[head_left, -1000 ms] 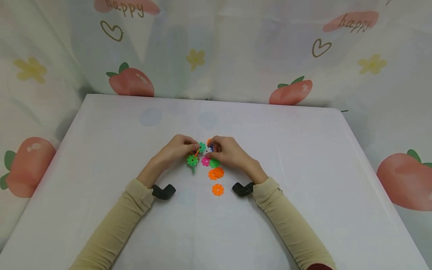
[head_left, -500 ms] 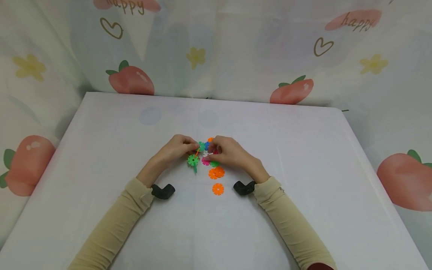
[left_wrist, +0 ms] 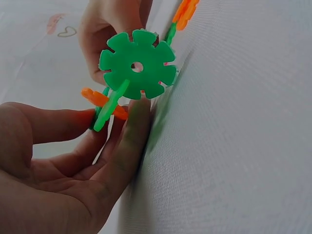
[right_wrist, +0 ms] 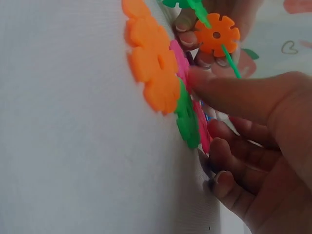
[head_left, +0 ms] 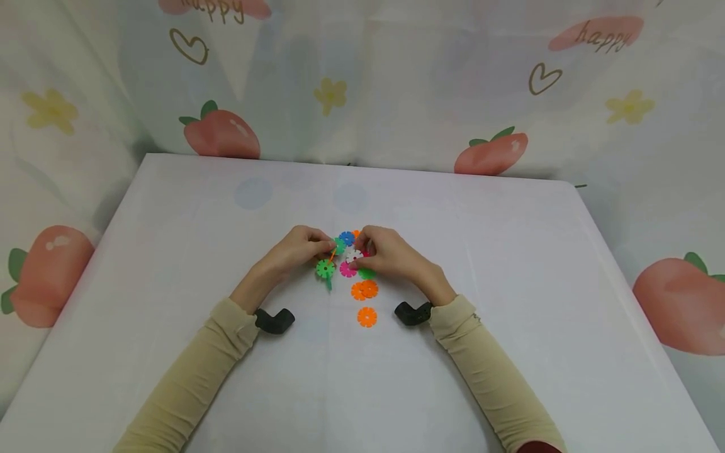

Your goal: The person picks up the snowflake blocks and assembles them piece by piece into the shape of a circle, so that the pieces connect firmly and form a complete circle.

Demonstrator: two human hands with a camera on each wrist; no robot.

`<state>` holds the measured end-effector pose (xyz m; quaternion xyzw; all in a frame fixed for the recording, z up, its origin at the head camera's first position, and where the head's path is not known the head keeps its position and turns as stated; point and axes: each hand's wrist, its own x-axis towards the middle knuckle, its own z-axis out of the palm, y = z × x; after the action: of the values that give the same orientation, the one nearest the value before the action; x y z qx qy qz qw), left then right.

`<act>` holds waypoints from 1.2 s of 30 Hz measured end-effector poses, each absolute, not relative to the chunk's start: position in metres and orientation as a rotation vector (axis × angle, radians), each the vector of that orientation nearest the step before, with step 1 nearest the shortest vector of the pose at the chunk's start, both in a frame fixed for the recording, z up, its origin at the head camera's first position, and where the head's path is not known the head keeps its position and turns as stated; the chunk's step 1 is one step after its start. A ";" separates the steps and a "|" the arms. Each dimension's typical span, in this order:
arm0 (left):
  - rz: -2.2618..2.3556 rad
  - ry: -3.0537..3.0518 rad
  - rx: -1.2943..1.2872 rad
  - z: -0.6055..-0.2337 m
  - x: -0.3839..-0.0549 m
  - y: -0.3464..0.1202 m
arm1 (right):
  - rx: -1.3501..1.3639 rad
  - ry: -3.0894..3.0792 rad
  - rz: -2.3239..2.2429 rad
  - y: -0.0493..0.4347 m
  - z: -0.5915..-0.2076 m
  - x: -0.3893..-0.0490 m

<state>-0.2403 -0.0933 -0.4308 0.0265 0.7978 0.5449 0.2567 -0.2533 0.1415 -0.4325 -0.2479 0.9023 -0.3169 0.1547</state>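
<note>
"Steadying the work, it seems: the left hand (head_left: 300, 250) pinches the chain of notched green and orange plastic discs (left_wrist: 134, 83) between thumb and bent fingers, near the middle of the white-covered table (head_left: 283, 390). Right side?"

"The right hand (head_left: 387, 255): thumb and bent fingers spread partly around the white notched plastic disc (head_left: 354, 255), just beside the pink notched plastic disc (head_left: 348, 269). Cannot tell whether it grips either."

"Method, assuming it is singling one out?"

"Judgement: lift by the rim, slots uncovered. Bring the thumb in low, so the loose green notched plastic disc (right_wrist: 186, 114) does not drag along."

"Left-hand note?"

"Light pressure, close to a joint; squeezing hard could twist slots apart. Avoid brushing the overlapping orange notched plastic discs (head_left: 364, 290)."
</note>
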 end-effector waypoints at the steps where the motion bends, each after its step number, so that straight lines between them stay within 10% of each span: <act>1: 1.481 2.166 0.070 -0.431 -0.241 -0.093 | -0.708 2.578 -0.941 0.142 -0.432 -0.254; 36: 1.557 2.093 0.143 -0.436 -0.242 -0.095 | -0.769 2.618 -1.410 0.137 -0.436 -0.249</act>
<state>-0.2422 -0.0945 -0.4360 0.0530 0.7733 0.5753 0.2613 -0.2490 0.1374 -0.4358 -0.2501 0.8519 -0.4587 0.0351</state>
